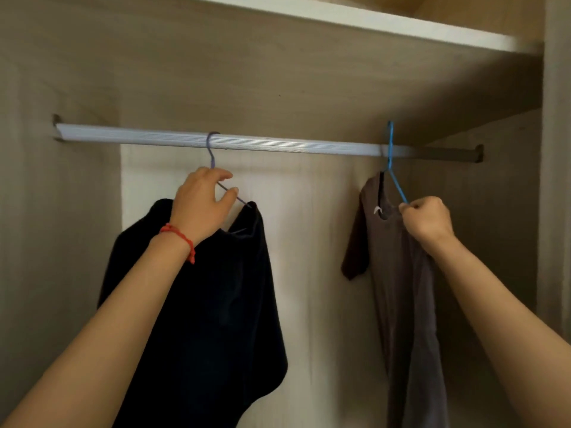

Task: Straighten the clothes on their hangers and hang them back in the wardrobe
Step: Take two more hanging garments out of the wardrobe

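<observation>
A silver rail [278,143] spans the wardrobe. A purple hanger [211,149] hooks over it left of centre and carries a black garment [216,304]. My left hand [200,205], with a red string on the wrist, holds this hanger just below the hook, thumb and fingers curled round the wire. Further right a blue hanger [391,149] hooks over the rail with a grey-brown shirt [398,273] bunched to one side. My right hand [426,220] grips the blue hanger's sloping arm at the shirt's collar.
A white shelf [355,20] runs above the rail. The wardrobe's side walls stand at far left [46,242] and far right [556,211]. Bare rail shows between the two hangers and left of the purple one.
</observation>
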`<action>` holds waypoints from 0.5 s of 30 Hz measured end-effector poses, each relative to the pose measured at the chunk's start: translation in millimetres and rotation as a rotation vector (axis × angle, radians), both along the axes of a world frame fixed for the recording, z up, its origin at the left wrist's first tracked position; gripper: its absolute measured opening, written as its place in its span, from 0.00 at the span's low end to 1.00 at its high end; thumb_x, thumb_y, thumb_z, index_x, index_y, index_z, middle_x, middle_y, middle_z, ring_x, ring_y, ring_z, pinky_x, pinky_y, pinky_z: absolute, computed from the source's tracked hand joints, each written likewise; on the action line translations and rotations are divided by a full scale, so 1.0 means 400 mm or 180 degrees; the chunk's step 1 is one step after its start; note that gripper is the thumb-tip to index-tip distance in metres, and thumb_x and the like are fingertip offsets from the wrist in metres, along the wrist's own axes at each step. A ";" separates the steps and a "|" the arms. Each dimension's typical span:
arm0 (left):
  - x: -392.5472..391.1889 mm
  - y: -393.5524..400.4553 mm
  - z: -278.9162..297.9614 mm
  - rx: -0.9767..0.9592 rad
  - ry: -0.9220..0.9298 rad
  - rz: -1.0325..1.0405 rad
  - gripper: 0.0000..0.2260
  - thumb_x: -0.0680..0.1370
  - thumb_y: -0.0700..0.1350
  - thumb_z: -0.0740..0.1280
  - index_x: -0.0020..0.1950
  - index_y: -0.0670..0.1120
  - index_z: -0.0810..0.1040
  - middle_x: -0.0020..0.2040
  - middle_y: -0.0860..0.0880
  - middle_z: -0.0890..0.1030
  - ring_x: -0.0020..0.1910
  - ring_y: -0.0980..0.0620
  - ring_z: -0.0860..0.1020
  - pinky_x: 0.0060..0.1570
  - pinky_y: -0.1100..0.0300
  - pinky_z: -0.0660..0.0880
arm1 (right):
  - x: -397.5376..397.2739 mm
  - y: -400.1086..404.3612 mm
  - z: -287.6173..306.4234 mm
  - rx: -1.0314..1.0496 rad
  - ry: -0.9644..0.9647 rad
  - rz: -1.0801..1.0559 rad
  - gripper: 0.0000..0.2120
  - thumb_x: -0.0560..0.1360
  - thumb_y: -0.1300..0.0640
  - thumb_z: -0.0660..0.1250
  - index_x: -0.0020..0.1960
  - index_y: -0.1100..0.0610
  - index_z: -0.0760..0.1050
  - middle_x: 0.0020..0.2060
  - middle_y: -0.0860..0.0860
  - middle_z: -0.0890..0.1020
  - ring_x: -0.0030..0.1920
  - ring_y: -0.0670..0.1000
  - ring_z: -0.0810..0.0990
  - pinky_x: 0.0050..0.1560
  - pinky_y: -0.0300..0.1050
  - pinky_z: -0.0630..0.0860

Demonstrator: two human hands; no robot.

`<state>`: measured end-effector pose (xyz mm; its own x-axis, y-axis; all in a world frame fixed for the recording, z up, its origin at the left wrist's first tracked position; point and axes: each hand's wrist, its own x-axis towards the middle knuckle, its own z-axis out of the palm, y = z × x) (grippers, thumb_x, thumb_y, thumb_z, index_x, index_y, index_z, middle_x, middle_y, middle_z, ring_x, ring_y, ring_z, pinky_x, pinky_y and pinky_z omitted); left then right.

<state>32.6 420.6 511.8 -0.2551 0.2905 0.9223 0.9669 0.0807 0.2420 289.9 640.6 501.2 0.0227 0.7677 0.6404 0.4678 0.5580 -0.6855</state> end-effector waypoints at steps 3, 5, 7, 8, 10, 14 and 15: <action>-0.052 -0.030 0.012 -0.0423 0.0204 0.1297 0.16 0.77 0.45 0.62 0.62 0.40 0.73 0.60 0.38 0.74 0.60 0.38 0.70 0.58 0.48 0.66 | -0.004 -0.021 -0.011 -0.0013 0.0000 0.0023 0.14 0.76 0.57 0.62 0.48 0.68 0.80 0.48 0.65 0.82 0.54 0.64 0.78 0.48 0.48 0.72; -0.076 -0.039 0.004 -0.0877 0.0172 0.1978 0.14 0.77 0.45 0.59 0.59 0.37 0.73 0.58 0.36 0.74 0.58 0.38 0.71 0.55 0.48 0.67 | -0.008 -0.034 -0.018 0.0006 -0.0052 0.0047 0.15 0.76 0.57 0.62 0.45 0.69 0.79 0.47 0.66 0.81 0.54 0.64 0.78 0.47 0.48 0.72; -0.087 -0.043 -0.004 -0.1136 -0.0070 0.2064 0.13 0.79 0.44 0.57 0.56 0.37 0.73 0.55 0.36 0.76 0.54 0.38 0.74 0.50 0.51 0.69 | -0.012 -0.045 -0.025 0.0025 -0.0080 0.0070 0.15 0.76 0.57 0.63 0.45 0.69 0.79 0.47 0.66 0.81 0.53 0.65 0.78 0.48 0.48 0.72; -0.091 -0.044 -0.005 -0.1194 -0.0179 0.2019 0.13 0.79 0.43 0.56 0.54 0.36 0.74 0.54 0.36 0.77 0.52 0.38 0.75 0.47 0.53 0.69 | -0.014 -0.050 -0.028 0.0030 -0.0076 0.0084 0.15 0.76 0.57 0.63 0.45 0.70 0.79 0.46 0.66 0.81 0.53 0.65 0.78 0.48 0.49 0.72; -0.095 -0.046 0.002 -0.1157 -0.0338 0.1884 0.11 0.79 0.42 0.56 0.50 0.36 0.75 0.51 0.36 0.78 0.49 0.37 0.76 0.43 0.54 0.68 | -0.017 -0.058 -0.033 0.0057 -0.0059 0.0120 0.16 0.76 0.57 0.62 0.45 0.70 0.79 0.45 0.66 0.81 0.51 0.64 0.78 0.47 0.49 0.73; -0.115 -0.044 0.036 -0.1027 -0.1027 0.1203 0.05 0.75 0.38 0.61 0.43 0.37 0.74 0.48 0.36 0.78 0.40 0.40 0.74 0.40 0.55 0.69 | -0.022 -0.069 -0.031 0.0162 -0.0016 0.0156 0.16 0.76 0.57 0.62 0.46 0.72 0.78 0.45 0.67 0.81 0.49 0.65 0.78 0.48 0.52 0.74; -0.123 -0.042 0.044 -0.1006 -0.1277 0.0951 0.06 0.75 0.38 0.62 0.43 0.35 0.75 0.47 0.36 0.79 0.40 0.41 0.74 0.40 0.55 0.70 | -0.023 -0.071 -0.029 0.0188 0.0017 0.0166 0.17 0.76 0.56 0.62 0.45 0.72 0.78 0.44 0.68 0.81 0.49 0.65 0.79 0.48 0.52 0.75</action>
